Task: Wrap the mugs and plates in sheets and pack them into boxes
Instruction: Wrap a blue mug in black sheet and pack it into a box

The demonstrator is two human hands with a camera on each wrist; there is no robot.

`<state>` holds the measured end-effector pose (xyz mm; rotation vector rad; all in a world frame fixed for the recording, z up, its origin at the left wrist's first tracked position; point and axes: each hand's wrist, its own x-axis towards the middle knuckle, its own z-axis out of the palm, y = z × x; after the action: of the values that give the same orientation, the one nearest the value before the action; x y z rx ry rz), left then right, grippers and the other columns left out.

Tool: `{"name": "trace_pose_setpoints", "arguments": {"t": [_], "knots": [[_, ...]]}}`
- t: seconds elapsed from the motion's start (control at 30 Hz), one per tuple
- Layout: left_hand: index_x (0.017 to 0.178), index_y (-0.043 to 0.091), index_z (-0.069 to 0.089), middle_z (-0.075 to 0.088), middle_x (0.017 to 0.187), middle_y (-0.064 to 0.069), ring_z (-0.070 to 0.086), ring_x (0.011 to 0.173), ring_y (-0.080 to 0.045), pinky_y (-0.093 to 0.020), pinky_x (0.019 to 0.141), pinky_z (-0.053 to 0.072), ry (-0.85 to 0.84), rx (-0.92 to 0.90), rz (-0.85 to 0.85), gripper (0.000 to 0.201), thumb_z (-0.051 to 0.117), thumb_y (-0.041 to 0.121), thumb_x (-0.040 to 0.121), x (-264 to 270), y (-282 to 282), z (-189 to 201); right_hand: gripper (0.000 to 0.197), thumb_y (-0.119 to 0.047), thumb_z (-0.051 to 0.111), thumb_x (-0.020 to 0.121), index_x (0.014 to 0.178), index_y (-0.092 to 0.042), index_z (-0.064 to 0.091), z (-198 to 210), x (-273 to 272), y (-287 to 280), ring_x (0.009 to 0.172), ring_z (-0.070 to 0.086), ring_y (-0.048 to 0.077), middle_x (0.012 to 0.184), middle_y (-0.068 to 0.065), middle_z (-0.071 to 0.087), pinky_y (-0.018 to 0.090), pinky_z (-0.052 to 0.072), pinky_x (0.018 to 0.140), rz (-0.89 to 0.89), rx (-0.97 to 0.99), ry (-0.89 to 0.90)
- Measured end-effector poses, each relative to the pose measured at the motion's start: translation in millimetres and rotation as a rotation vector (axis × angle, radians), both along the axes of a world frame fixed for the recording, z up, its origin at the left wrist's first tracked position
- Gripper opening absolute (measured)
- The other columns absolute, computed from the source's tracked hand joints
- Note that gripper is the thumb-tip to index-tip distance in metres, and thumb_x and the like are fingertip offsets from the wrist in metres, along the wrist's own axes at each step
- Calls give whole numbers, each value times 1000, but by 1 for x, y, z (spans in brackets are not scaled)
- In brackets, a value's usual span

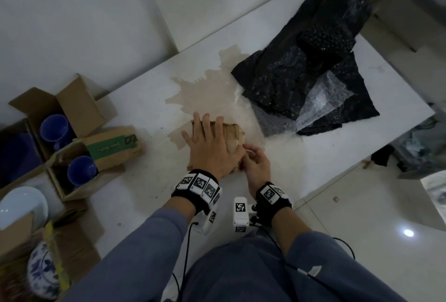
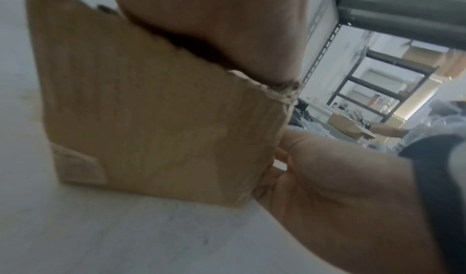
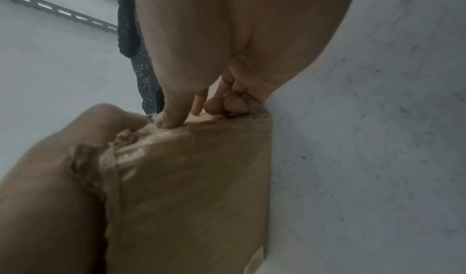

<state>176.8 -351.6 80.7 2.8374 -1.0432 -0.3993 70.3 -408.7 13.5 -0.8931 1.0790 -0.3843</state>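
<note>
White table [image 1: 135, 99], crumpled brown paper bundle [image 1: 233, 136]

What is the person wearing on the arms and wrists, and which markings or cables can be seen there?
Both arms have blue-grey long sleeves. Each wrist carries a black band with square black-and-white coded tags: left band, right band. White camera blocks, also tagged, hang under the wrists. Thin black cables run back along the sleeves.

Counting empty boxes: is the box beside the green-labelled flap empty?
Not empty. A blue mug stands in the open box, mouth up.
</note>
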Motion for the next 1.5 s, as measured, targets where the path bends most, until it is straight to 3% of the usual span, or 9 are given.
{"name": "trace_pose_setpoints", "arguments": {"t": [0.3, 0.47, 0.63, 0.73, 0.8, 1.0, 1.1, 1.27, 1.5], "knots": [[150, 13, 7, -9, 160, -20, -21, 145, -42, -71, 111, -2, 82, 123, 97, 91, 51, 56, 84, -7, -20, 4, 14, -12, 70, 88, 97, -3, 65, -9, -4, -17, 65, 58, 23, 76, 20, 64, 33, 50, 60, 137, -82, 55], [152, 13, -19, -27, 156, -22, -25, 144, -42, -66, 113, -7, 71, 165, -148, 93, 30, 64, 93, 15, -14, 1, 21, -21, 83, 75, 88, -24, 66, 3, 0, -51, 67, 59, 13, 79, 1, 66, 26, 51, 64, 407, -394, 295], [156, 20, -11, -24, 160, -14, -19, 148, -34, -56, 120, -2, 25, -28, -430, 105, 58, 57, 86, 42, 12, 8, 60, -27, 82, 72, 125, -20, 55, 26, 15, -57, 94, 53, 6, 116, -5, 49, 6, 40, 78, 594, -771, 142], [156, 26, -7, -25, 159, -13, -17, 148, -37, -59, 116, -9, 47, -72, -111, 121, 60, 76, 69, 34, 24, 9, 81, -23, 78, 72, 143, -21, 38, 32, 30, -54, 126, 43, 13, 140, -4, 39, 24, 39, 105, 741, -847, 69], [154, 28, -11, -25, 159, -15, -17, 147, -41, -69, 113, 3, 91, 29, 0, 127, 66, 73, 64, 29, 29, 4, 90, -28, 75, 71, 148, -24, 29, 35, 38, -54, 136, 37, 16, 151, -2, 35, 35, 36, 111, 829, -764, 65], [154, 23, -14, -23, 159, -16, -15, 146, -42, -70, 110, 19, 85, 55, -8, 131, 73, 65, 66, 25, 31, -5, 100, -35, 78, 79, 155, -28, 14, 27, 37, -52, 120, 55, 25, 137, 9, 55, 25, 42, 97, 999, -635, 146], [154, 21, -15, -22, 158, -19, -13, 146, -43, -69, 107, 23, 54, 69, 2, 135, 75, 66, 64, 25, 29, -7, 99, -35, 79, 78, 154, -31, 17, 20, 38, -53, 112, 61, 23, 127, 8, 63, 33, 50, 95, 978, -643, 150], [153, 17, -17, -22, 157, -24, -12, 145, -47, -68, 107, 24, 39, 106, -7, 135, 75, 64, 66, 25, 27, -8, 95, -32, 86, 69, 148, -30, 33, 22, 44, -62, 100, 64, 12, 116, 0, 68, 27, 54, 86, 992, -667, 98], [155, 29, -8, -28, 158, -9, -16, 148, -34, -63, 115, 17, 194, -38, -187, 123, 80, 45, 70, 58, 50, 5, 91, -23, 85, 70, 147, -21, 36, 18, 49, -55, 99, 64, 27, 112, 10, 68, 34, 53, 84, 1039, -773, 230]]}}
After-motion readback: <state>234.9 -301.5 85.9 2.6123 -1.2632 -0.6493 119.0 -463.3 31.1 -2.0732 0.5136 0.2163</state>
